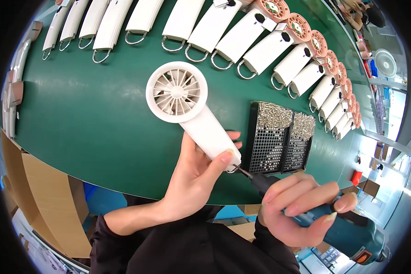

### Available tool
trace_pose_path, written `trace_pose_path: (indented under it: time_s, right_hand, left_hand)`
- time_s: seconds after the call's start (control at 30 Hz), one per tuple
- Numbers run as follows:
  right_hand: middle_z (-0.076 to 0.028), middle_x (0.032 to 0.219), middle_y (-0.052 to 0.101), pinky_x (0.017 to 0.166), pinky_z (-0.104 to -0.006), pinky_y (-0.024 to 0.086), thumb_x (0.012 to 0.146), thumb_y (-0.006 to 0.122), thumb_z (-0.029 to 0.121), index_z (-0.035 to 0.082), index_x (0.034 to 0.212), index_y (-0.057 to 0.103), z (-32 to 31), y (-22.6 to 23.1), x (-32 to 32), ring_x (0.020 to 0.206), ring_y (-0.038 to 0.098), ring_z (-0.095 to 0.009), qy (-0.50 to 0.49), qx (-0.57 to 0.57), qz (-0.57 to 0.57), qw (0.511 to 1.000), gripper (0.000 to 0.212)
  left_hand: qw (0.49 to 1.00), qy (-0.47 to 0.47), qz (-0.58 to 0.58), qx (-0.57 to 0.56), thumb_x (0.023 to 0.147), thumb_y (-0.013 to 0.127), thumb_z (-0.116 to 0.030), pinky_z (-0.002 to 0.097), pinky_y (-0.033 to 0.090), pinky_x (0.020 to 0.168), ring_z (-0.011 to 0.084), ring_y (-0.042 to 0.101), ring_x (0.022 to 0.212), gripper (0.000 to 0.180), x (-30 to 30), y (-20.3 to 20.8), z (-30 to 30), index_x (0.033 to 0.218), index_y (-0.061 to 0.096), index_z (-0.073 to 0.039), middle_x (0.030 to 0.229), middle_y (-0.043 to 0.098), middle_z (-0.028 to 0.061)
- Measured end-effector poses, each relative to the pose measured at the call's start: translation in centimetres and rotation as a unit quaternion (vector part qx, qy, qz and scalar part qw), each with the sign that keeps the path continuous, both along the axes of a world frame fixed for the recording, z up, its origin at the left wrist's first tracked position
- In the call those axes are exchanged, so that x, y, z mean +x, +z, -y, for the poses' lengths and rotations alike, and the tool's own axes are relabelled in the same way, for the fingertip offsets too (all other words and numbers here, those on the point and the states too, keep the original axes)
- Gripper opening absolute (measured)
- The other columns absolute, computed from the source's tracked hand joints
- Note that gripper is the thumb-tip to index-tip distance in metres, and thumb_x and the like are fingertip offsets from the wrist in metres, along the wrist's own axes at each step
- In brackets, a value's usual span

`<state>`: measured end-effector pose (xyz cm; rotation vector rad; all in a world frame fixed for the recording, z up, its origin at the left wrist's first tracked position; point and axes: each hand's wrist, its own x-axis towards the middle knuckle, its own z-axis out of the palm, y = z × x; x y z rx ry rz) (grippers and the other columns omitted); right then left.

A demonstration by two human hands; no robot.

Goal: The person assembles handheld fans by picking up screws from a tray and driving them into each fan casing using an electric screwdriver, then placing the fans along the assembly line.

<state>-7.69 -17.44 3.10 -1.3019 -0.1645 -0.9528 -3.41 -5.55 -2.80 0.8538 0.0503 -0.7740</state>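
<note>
Nearest the head camera, the right hand (301,208) has its grip closed around a dark teal power screwdriver (351,237), whose slim bit (245,172) meets the lower end of a white handheld fan (208,131) beside its metal loop (231,170). Whether the bit sits in a screw cannot be told; if not, turning it could make it skid, scratching the casing or jabbing the thumb of the left hand (189,173), just beside that end. That hand's grip is closed on the handle, thumb on top, fingers around the far side, with the round head (176,92) out over the green tabletop (100,123). Driver torque could twist the fan in that hold, swinging its head into the nearby row of white handles (239,36). A careless knock from the tool could scatter the silver screws (274,115) in the two black trays (260,142).
</note>
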Motion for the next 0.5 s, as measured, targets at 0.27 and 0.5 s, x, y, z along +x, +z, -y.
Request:
trace_pose_path:
  time_s: [0.27,0.5]
  right_hand:
    - [-0.009,0.06,0.05,0.032,-0.0293,0.045,0.087,0.05,0.015,0.006,0.096,0.031,-1.4,-0.5,0.7,0.034,0.049,-0.021,-0.03,-0.129,0.013,0.991,0.023]
    - [-0.014,0.065,0.051,0.036,-0.0331,0.049,0.084,0.054,0.008,0.004,0.1,0.031,-0.1,-0.6,0.8,0.039,0.053,-0.023,0.061,-0.087,0.01,0.994,0.028]
  left_hand:
    - [1.0,-0.014,0.001,0.007,0.094,0.048,-0.001,0.0376,0.047,0.093,0.0269,0.056,0.113,0.047,0.5,0.1,0.0,0.133,0.021,-0.004,0.125,0.051,0.0209]
    - [1.0,-0.024,-0.01,0.006,0.094,0.048,0.0,0.0316,0.046,0.091,0.0175,0.055,0.108,0.05,0.4,0.0,-0.3,0.134,0.02,-0.003,0.121,0.051,0.0143]
